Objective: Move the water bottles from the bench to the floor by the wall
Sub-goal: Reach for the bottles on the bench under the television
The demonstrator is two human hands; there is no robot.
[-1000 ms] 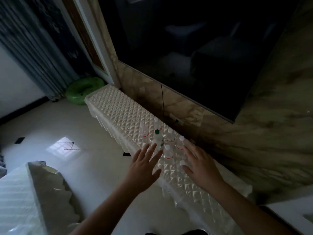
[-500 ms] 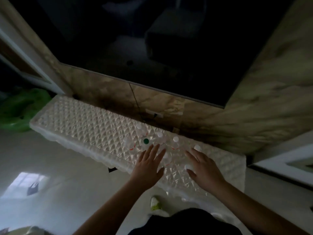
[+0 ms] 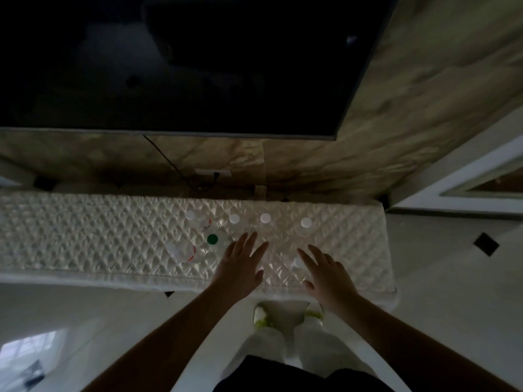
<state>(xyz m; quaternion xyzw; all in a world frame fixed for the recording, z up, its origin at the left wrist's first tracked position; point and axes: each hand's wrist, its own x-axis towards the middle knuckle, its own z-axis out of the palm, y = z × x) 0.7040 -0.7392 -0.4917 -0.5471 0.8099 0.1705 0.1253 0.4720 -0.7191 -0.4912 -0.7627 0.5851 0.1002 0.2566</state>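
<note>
Just below frame center, the left hand [image 3: 240,267] and right hand [image 3: 325,274] hover palm-down with fingers spread, gripping nothing, over the quilted bench [image 3: 85,239]. Upright water bottles [image 3: 265,219] stand just beyond the fingertips.

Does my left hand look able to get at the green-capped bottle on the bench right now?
Probably yes. The left hand is open and holds nothing, and the green-capped bottle stands just left of its fingertips on the bench, with nothing between them.

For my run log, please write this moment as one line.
stage: reaching | left hand: open, empty | right hand: open, empty | water bottles: upright on bench | moved: none visible
</note>
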